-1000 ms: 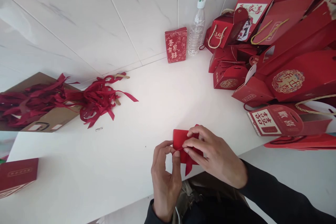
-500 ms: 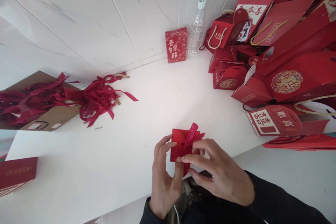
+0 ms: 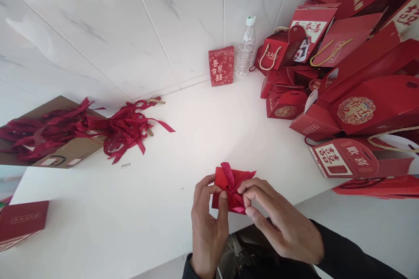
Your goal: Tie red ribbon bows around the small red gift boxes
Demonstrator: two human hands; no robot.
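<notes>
A small red gift box lies near the front edge of the white table, with a crimson ribbon tied across its top in a knot. My left hand grips the box's left side, its thumb pressing on the top beside the knot. At the right of the knot, the bent fingers of my right hand pinch the ribbon. One ribbon tail points up and away from me, and another reaches to the upper right. The box's right side is partly hidden by my right fingers.
Crimson ribbons spill from a cardboard box at the left. A dark red box sits at the front left. Against the tiled wall stand a red printed box and a plastic bottle. Red gift boxes crowd the right.
My left thumb has moved up onto the box top by the knot. My right fingers have shifted on the ribbon, and its upper tail now leans left. The camera view has tilted slightly.
</notes>
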